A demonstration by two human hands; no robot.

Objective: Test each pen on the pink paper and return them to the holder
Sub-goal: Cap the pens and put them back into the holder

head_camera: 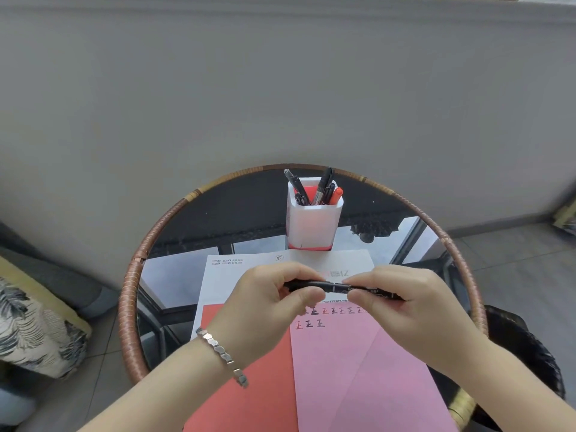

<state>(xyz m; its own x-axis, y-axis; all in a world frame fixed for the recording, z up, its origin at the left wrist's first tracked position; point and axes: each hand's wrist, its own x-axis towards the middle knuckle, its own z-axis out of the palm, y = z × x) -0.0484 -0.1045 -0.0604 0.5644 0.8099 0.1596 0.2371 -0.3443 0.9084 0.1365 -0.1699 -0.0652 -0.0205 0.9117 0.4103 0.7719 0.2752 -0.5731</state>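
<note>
A black marker pen (338, 287) lies level in the air above the pink paper (358, 363). My left hand (268, 304) pinches its left end and my right hand (405, 304) grips its right part. Several small characters in black and red are written along the top of the pink paper. Behind it, a white pen holder (313, 221) with a red base stands on the round table and holds several black pens and one orange pen (336, 195).
The round glass table (218, 213) has a woven rim. A red sheet (249, 385) lies under the pink paper's left side, and a white printed sheet (237, 272) beneath both. A patterned cushion (34, 325) sits at the left, and a dark stool (523, 347) at the right.
</note>
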